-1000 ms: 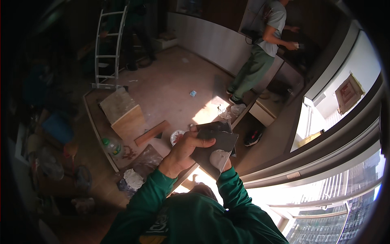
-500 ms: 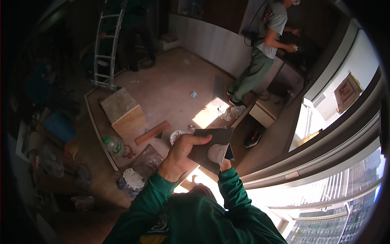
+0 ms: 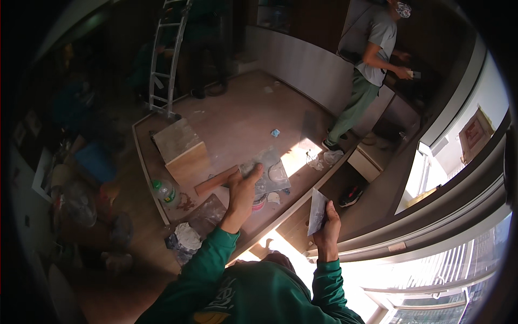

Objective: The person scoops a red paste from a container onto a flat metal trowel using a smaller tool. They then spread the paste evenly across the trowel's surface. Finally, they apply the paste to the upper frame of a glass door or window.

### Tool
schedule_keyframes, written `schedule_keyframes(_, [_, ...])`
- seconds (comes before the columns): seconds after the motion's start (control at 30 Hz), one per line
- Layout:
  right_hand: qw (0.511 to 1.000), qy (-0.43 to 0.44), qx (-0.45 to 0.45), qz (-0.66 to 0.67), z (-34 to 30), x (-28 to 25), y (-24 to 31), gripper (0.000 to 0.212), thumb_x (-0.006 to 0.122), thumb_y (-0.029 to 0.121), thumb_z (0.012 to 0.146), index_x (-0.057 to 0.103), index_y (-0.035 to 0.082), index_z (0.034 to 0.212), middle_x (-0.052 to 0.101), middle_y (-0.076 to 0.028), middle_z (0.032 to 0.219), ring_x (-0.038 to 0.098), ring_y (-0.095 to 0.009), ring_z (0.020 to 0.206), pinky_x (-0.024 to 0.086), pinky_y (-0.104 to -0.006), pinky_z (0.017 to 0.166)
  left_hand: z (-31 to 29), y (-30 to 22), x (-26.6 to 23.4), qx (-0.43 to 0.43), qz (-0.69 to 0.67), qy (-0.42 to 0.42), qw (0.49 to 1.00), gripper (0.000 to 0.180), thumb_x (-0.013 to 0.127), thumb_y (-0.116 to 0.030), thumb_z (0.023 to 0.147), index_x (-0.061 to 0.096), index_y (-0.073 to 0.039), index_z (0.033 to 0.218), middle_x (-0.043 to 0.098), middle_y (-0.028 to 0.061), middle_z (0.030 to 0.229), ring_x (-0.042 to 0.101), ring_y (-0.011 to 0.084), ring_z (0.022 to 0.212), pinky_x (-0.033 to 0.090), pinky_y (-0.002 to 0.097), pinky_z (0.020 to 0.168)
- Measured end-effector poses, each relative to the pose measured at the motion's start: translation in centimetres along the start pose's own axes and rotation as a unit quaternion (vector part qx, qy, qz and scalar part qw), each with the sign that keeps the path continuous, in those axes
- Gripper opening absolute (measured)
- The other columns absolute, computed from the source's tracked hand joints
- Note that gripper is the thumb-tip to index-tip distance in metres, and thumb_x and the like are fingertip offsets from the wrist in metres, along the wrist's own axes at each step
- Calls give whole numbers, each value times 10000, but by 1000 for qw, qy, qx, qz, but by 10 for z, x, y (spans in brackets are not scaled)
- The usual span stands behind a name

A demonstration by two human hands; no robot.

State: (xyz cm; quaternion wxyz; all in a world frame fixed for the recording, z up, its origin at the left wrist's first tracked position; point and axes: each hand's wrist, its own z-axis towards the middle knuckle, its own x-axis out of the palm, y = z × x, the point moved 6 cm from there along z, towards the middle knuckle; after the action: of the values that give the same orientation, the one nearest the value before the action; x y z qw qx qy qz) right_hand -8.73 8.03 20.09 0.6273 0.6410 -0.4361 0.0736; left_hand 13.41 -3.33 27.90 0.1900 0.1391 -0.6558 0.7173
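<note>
My left hand is closed on a flat grey putty board, its thumb lying over the top. A dab of pale putty sits near the board's right edge. To the right and nearer me, my right hand grips a flat putty knife, its broad grey blade standing nearly upright. Its handle is hidden by my fingers. Board and blade are apart. A pink and white tub shows partly beneath the board, beside a lump of pale material.
A wooden box, a reddish-brown plank and a green bottle stand or lie on the raised floor to the left. Beyond are a ladder and, at far right, a co-worker. A window ledge runs along my right.
My hands have separated: the left moved forward with the putty board, which now lies flatter, and the right moved rightward with the putty knife. The view has shifted slightly.
</note>
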Motion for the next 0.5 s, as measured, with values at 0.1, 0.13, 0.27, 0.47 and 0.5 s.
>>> schedule_keyframes(0.1, [999,31,-23,30,-18,28,28,196,506,212,975,597,41,1001,635,-22,831,615,-125,728,494,-260,673,0,13,-4,-19,-20,-12,1000,239,662,-232,909,659,-9,995,647,-3,932,563,71,803,450,254,739])
schedule_keyframes(0.13, [998,46,-36,15,-19,35,32,173,522,192,967,599,38,991,641,-24,845,614,-121,741,486,-249,699,-1,12,-1,2,9,-9,1000,223,660,-227,909,664,-10,964,644,-8,899,557,68,775,445,249,719])
schedule_keyframes(0.27, [991,94,-92,-36,-21,75,45,65,585,85,929,603,24,944,661,-33,902,598,-92,785,453,-222,766,-2,15,2,53,112,28,992,206,653,-211,905,675,-18,834,605,-30,748,524,57,650,417,223,622])
schedule_keyframes(0.47, [966,107,-186,-147,-13,96,40,104,641,112,916,577,30,922,639,-10,855,533,-37,767,422,-188,702,-6,5,8,-18,112,44,993,299,640,-189,905,591,-11,669,461,-72,616,363,24,564,282,223,514])
schedule_keyframes(0.5, [964,103,-191,-153,-12,99,39,101,641,102,914,575,26,920,637,-9,850,529,-35,764,419,-185,696,-7,4,10,-37,94,36,994,342,629,-186,916,558,-5,634,425,-85,610,318,16,573,241,235,510])
